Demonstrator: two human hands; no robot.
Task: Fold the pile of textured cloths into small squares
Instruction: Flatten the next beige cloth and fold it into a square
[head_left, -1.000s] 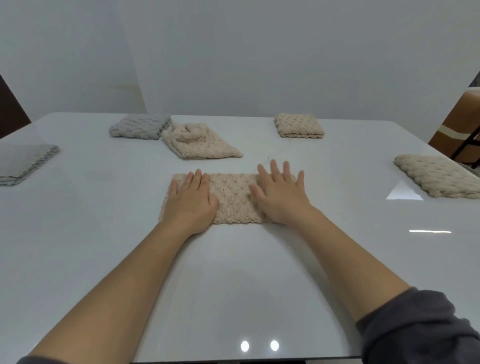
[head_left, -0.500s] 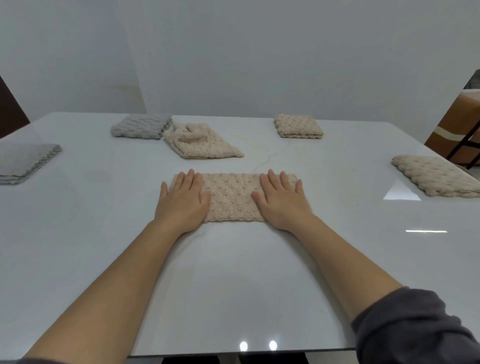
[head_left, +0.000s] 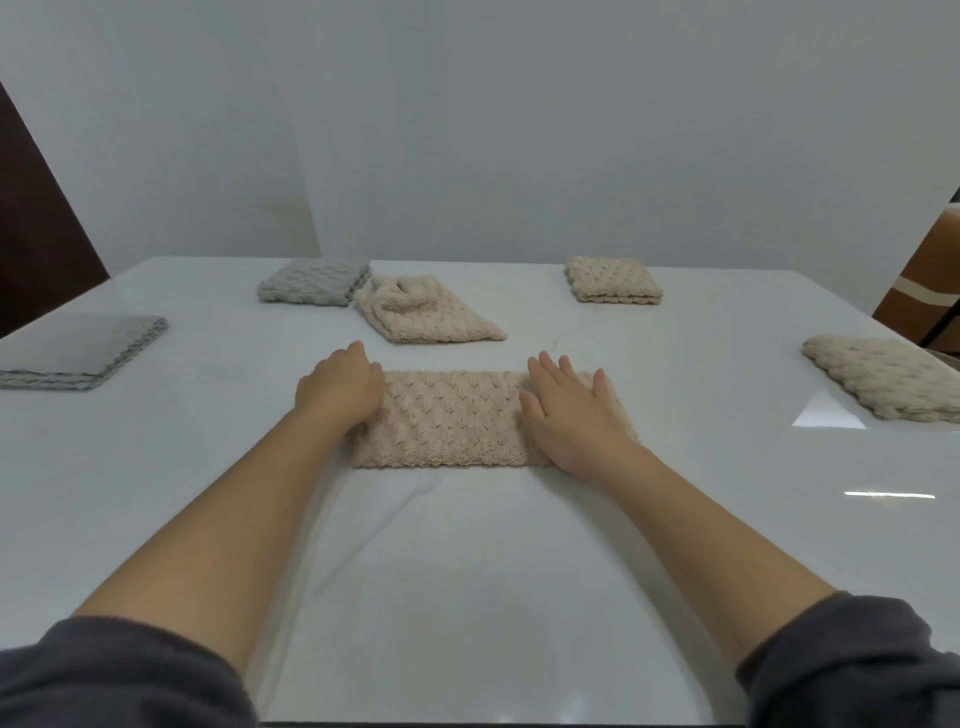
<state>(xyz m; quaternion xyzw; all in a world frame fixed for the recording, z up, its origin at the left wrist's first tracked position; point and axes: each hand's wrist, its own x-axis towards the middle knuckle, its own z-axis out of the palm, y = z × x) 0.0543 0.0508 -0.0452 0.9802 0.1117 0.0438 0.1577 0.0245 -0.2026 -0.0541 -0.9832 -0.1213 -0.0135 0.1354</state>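
I see a plain pale wall (head_left: 519, 130) behind a glossy white tabletop (head_left: 467, 597). A dark brown panel (head_left: 36, 234) stands beyond its left edge, brown furniture (head_left: 924, 291) beyond its far right corner. Light streaks (head_left: 888, 494) glint near the right edge.

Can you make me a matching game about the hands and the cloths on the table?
Things:
1 left hand
2 right hand
3 far grey square
4 rumpled beige cloth

States:
A flat on the right end of the long cloth
B neatly folded
C fingers curled on the long cloth's left end
D bunched up, behind the long cloth

Pairs: 1-C, 2-A, 3-B, 4-D
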